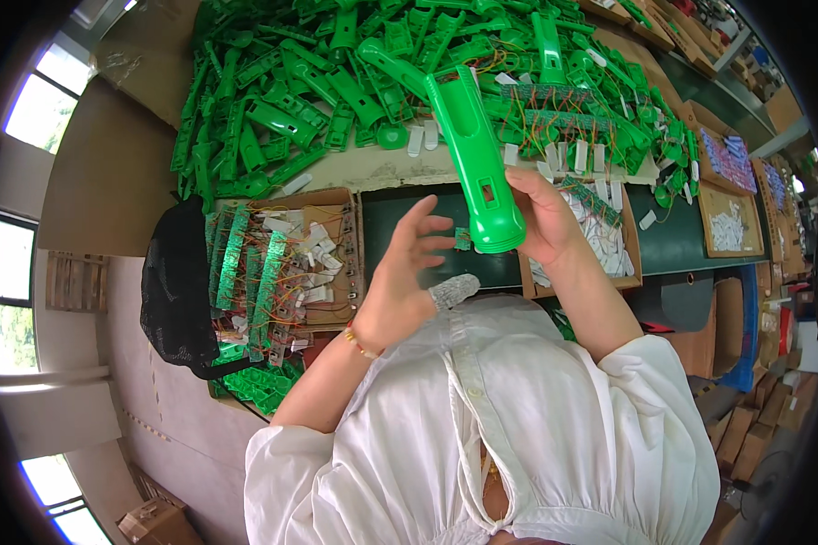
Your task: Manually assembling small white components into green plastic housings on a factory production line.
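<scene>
Heap of green parts (286,120), top of the frame; before it, upper centre, one green casing (478,165).
Right hand (547,218) grips its lower part; left hand (404,277), fingers spread, holds nothing. Judged light, stiff and slightly slippery, the casing is best held by the flared end (497,229); its thin upper edges (439,111) may flex.

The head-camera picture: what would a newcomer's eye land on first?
Probably the huge heap of bright green plastic parts along the top of the picture. Next, the long green casing near the centre, held in the right hand. Then the grey cover on the thumb of the empty left hand, just below the casing.
</scene>
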Demonstrator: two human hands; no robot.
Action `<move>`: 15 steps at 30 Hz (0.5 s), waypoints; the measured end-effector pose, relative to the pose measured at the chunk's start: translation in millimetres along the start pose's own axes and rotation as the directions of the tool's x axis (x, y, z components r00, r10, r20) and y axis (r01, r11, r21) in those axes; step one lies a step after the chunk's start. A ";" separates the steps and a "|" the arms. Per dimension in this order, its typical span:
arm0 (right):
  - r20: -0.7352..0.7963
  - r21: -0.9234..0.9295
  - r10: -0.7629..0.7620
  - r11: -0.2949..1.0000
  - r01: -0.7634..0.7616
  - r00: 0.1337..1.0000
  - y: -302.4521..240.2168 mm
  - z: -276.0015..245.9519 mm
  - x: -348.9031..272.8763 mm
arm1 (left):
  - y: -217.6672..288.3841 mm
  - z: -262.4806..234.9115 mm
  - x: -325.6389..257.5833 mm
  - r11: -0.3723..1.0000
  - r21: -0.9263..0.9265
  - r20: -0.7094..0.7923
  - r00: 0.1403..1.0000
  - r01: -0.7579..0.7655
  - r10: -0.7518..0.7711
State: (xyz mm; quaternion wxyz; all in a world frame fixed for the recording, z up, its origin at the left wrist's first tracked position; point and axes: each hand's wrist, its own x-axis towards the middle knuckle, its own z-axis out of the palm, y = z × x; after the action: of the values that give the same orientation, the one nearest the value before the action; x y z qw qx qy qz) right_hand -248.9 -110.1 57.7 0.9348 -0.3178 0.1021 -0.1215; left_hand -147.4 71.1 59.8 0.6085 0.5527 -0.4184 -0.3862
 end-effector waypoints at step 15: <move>0.078 -0.121 -0.163 0.978 0.172 0.984 -3.9 -13.4 -18.7 | -2.4 39.3 21.5 0.961 -0.276 0.010 1.000 0.009 -0.006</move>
State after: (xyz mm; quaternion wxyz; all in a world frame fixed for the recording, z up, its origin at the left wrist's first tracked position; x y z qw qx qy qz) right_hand -270.9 -115.3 51.8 0.9020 -0.3882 0.0509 -0.1822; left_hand -176.7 37.1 60.6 0.6763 0.4624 -0.3610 -0.4454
